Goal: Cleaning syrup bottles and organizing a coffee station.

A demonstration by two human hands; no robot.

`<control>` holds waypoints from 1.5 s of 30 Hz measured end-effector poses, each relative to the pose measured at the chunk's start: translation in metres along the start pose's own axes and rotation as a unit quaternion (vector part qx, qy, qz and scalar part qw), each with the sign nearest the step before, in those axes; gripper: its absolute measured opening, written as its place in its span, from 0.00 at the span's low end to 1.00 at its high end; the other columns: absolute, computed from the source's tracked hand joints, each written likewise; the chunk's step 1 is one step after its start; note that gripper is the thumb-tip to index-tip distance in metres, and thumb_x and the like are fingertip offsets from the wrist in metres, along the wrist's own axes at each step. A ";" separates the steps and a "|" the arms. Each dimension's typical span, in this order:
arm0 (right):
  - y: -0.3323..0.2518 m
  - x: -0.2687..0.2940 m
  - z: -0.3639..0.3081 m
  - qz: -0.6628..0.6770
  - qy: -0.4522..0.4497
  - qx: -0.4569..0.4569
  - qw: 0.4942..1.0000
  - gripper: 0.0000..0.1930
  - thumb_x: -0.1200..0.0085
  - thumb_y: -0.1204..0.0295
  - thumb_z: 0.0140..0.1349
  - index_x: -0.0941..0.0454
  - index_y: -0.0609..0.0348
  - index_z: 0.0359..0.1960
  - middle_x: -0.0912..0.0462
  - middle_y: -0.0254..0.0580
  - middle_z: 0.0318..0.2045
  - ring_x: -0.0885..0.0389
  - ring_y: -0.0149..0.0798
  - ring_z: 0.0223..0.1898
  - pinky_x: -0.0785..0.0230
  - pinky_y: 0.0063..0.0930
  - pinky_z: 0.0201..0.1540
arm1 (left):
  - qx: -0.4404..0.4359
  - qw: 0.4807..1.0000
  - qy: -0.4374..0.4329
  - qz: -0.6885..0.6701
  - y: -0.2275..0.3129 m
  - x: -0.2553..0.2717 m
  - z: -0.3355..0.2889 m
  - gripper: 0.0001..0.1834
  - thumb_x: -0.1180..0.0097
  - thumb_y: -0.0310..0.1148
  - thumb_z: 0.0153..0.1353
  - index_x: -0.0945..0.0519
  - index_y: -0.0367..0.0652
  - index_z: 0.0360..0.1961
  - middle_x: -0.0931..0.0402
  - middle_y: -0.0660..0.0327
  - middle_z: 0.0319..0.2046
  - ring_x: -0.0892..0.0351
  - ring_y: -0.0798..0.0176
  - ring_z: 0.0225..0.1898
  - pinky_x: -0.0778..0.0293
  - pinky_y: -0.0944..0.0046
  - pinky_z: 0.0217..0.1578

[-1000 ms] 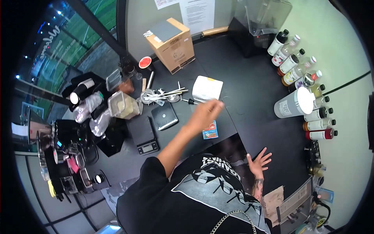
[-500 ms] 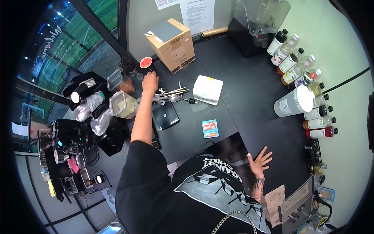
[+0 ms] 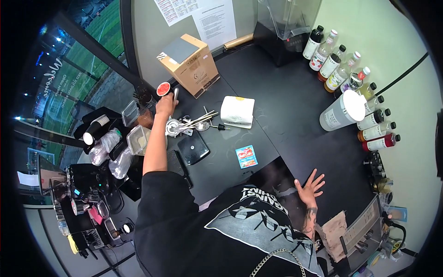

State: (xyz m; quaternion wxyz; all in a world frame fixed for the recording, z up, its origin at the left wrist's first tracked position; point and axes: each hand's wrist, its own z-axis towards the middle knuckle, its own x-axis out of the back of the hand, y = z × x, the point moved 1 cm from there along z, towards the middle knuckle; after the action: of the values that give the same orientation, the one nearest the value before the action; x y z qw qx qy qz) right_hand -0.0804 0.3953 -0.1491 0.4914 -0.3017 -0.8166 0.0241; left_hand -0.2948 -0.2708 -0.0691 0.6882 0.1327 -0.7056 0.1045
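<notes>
My left hand is stretched to the far left of the counter, fingers curled. A slim silver metal piece sticks up from its fingers; its lower part is hidden in the grip. Just beyond the hand stands a dark cup with red contents; whether they touch is unclear. Below the wrist lie a metal strainer, several thin sticks and a pourer with a black stopper. My right hand is on the dark counter at the right, fingers spread, holding nothing.
A cardboard box stands behind the cup. Nearby are a white pouch, a blue-red sachet and a black scale. Syrup bottles line the right wall beside a white tub. Clear containers stand at left.
The silver piece now shows upright at my left fingers, where it was not visible before. The whole view has shifted and turned slightly. My right hand stays spread on the counter.
</notes>
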 end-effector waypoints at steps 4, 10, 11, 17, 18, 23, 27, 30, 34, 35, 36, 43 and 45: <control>-0.002 0.001 0.000 -0.003 -0.002 0.002 1.000 0.61 0.43 0.34 0.61 0.77 0.38 0.80 0.88 0.58 0.77 0.91 0.73 0.75 0.84 0.85 0.66 | -0.081 0.989 0.105 -0.068 0.016 0.051 -0.020 0.17 0.41 0.43 0.69 0.26 0.41 0.48 0.18 0.41 0.42 0.18 0.35 0.46 0.22 0.40 0.44; 0.006 0.003 -0.005 0.010 0.021 -0.012 1.000 0.61 0.41 0.37 0.62 0.77 0.39 0.80 0.89 0.59 0.77 0.91 0.72 0.75 0.82 0.85 0.66 | -0.146 0.933 0.136 -0.300 0.090 0.144 -0.067 0.17 0.39 0.39 0.69 0.21 0.36 0.49 0.19 0.47 0.36 0.21 0.50 0.35 0.26 0.55 0.40; 0.008 0.002 -0.003 0.012 0.018 -0.013 1.000 0.61 0.41 0.37 0.61 0.75 0.41 0.80 0.87 0.61 0.77 0.90 0.73 0.76 0.79 0.85 0.66 | -0.168 0.926 0.139 -0.307 0.101 0.149 -0.080 0.17 0.39 0.38 0.69 0.21 0.35 0.50 0.20 0.50 0.36 0.23 0.54 0.35 0.27 0.58 0.41; -0.070 0.077 -0.044 0.451 0.001 0.232 0.862 0.30 0.39 0.62 0.70 0.32 0.59 0.70 0.18 0.46 0.55 0.16 0.36 0.48 0.22 0.30 0.50 | -0.308 0.844 -0.096 -0.429 0.236 0.110 -0.168 0.08 0.42 0.30 0.68 0.22 0.34 0.40 0.32 0.64 0.31 0.31 0.69 0.33 0.31 0.66 0.37; -0.086 0.090 -0.057 0.466 -0.033 0.271 0.842 0.30 0.39 0.64 0.70 0.32 0.58 0.70 0.18 0.44 0.53 0.17 0.33 0.48 0.22 0.29 0.51 | -0.329 0.808 -0.162 -0.462 0.263 0.090 -0.186 0.07 0.40 0.29 0.67 0.21 0.35 0.41 0.31 0.63 0.30 0.31 0.67 0.33 0.30 0.65 0.36; -0.079 0.130 -0.088 0.268 0.157 0.332 0.891 0.18 0.36 0.66 0.68 0.21 0.60 0.55 0.17 0.39 0.43 0.17 0.28 0.39 0.24 0.27 0.40 | -0.555 0.682 -0.229 -0.418 0.385 0.071 -0.271 0.15 0.37 0.28 0.66 0.19 0.39 0.53 0.22 0.54 0.38 0.21 0.55 0.38 0.25 0.60 0.41; -0.040 0.161 -0.122 0.391 0.187 0.268 0.860 0.13 0.32 0.66 0.64 0.17 0.59 0.45 0.19 0.33 0.31 0.21 0.26 0.30 0.28 0.24 0.33 | -0.590 0.620 -0.245 -0.456 0.436 0.071 -0.297 0.15 0.38 0.29 0.68 0.20 0.39 0.54 0.21 0.53 0.40 0.21 0.54 0.40 0.24 0.59 0.44; -0.017 0.184 -0.137 0.332 0.292 0.256 0.860 0.11 0.33 0.71 0.62 0.18 0.59 0.44 0.21 0.30 0.33 0.24 0.20 0.30 0.31 0.19 0.31 | -0.594 0.609 -0.267 -0.454 0.457 0.074 -0.312 0.17 0.39 0.30 0.68 0.21 0.38 0.56 0.21 0.51 0.43 0.20 0.51 0.43 0.24 0.57 0.47; 0.052 0.252 -0.137 0.430 0.422 0.184 0.777 0.12 0.38 0.70 0.67 0.23 0.60 0.49 0.20 0.31 0.32 0.19 0.21 0.29 0.26 0.20 0.31 | -0.594 0.664 -0.271 -0.365 0.462 0.056 -0.318 0.29 0.40 0.37 0.70 0.31 0.34 0.67 0.27 0.44 0.61 0.29 0.42 0.65 0.32 0.52 0.64; 0.067 0.275 -0.137 0.432 0.474 0.190 0.743 0.13 0.39 0.71 0.68 0.24 0.62 0.51 0.20 0.32 0.34 0.19 0.23 0.30 0.25 0.21 0.33 | -0.594 0.663 -0.271 -0.365 0.460 0.048 -0.315 0.29 0.40 0.37 0.70 0.31 0.34 0.67 0.27 0.44 0.61 0.29 0.42 0.65 0.32 0.52 0.64; 0.080 0.299 -0.135 0.419 0.540 0.190 0.705 0.16 0.40 0.72 0.69 0.27 0.63 0.54 0.19 0.34 0.36 0.18 0.25 0.31 0.24 0.22 0.35 | -0.577 0.680 -0.292 -0.347 0.457 0.032 -0.310 0.33 0.40 0.41 0.70 0.33 0.34 0.69 0.32 0.42 0.65 0.34 0.41 0.68 0.35 0.50 0.67; 0.212 0.395 -0.062 0.283 0.639 0.162 0.697 0.20 0.41 0.73 0.68 0.29 0.52 0.61 0.16 0.40 0.41 0.13 0.32 0.37 0.20 0.27 0.41 | -0.419 0.836 -0.306 -0.178 0.481 -0.071 -0.281 0.52 0.41 0.61 0.65 0.49 0.41 0.77 0.63 0.35 0.78 0.66 0.26 0.78 0.57 0.23 0.69; 0.232 0.405 -0.034 0.269 0.629 0.150 0.714 0.20 0.41 0.73 0.68 0.28 0.51 0.60 0.16 0.41 0.40 0.13 0.33 0.37 0.20 0.29 0.41 | -0.352 0.865 -0.326 -0.146 0.500 -0.071 -0.283 0.54 0.41 0.63 0.64 0.52 0.43 0.78 0.69 0.36 0.79 0.73 0.25 0.78 0.61 0.16 0.67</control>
State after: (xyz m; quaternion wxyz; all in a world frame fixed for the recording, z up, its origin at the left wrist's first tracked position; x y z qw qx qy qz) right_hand -0.0795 0.7853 0.1098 0.9034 -0.3761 -0.1890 0.0819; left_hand -0.1925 0.2970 -0.1139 0.4278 0.0094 -0.8520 -0.3016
